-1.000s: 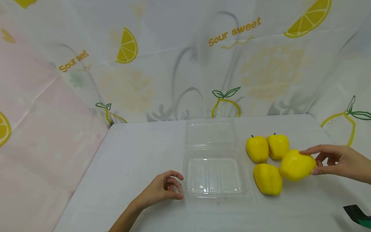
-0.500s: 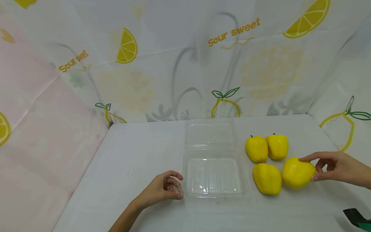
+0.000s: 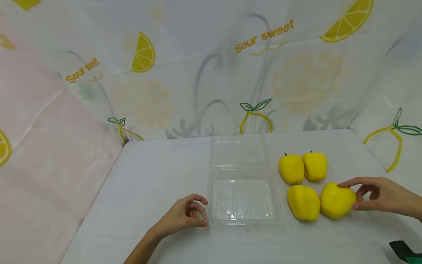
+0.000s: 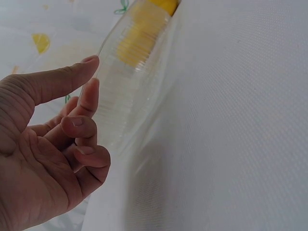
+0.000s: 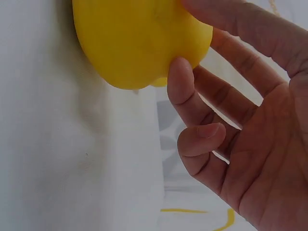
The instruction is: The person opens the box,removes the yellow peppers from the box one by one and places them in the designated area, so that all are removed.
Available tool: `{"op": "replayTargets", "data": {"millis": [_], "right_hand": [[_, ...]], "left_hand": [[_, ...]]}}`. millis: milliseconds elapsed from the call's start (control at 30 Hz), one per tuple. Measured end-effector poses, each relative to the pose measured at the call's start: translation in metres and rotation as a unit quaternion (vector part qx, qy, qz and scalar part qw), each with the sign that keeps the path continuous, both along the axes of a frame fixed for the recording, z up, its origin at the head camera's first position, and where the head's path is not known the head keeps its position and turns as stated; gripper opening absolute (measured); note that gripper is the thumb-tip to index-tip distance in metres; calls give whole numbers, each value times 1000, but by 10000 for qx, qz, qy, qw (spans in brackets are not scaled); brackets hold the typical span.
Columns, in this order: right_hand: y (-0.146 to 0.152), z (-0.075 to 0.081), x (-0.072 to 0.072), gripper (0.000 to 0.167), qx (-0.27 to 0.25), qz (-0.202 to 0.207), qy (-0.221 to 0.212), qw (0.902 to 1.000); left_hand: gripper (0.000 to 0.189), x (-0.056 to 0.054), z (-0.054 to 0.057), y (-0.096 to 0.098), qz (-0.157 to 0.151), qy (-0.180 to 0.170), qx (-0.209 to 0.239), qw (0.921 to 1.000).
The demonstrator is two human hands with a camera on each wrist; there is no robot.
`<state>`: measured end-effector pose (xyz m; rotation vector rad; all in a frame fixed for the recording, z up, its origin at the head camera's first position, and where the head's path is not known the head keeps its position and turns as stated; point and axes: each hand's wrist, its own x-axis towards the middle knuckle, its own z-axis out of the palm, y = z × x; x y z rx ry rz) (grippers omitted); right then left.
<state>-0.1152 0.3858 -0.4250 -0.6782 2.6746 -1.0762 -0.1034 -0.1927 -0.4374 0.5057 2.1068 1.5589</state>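
My right hand holds a yellow bell pepper at the right, its fingers and thumb on the pepper's right side. Seen from the right wrist, the pepper is near the tabletop, and the two lower fingers are bent away from it. My left hand lies at the left edge of a clear plastic clamshell box, which is open with its lid folded back. In the left wrist view, the left hand has loosely bent fingers close to the box rim; firm contact is hard to tell.
Beside the held pepper lies another yellow bell pepper. Behind these stand two more, a left pepper and a right pepper. A black and green object shows at the lower right. A lemon-print cloth backs the white table.
My right hand has brought the pepper down and toward the near side, and it now sits beside the front pepper. The left hand and box have stayed in place.
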Motion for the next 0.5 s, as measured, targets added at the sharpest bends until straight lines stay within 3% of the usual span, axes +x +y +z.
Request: {"op": "replayTargets", "data": {"millis": [200,367,500], "right_hand": [[-2,0,3,43,250,-298,-194,9991],[-8,3,5,42,380,-595,-100,9975],[-7,4,4,44,338,-438,-245,9982]], "left_hand": [[57,1,1,0,-18,70,-21,10000],[56,1,2,1,-25,107,7,9999],[56,2,2,1,-28,92,-2,10000]]}}
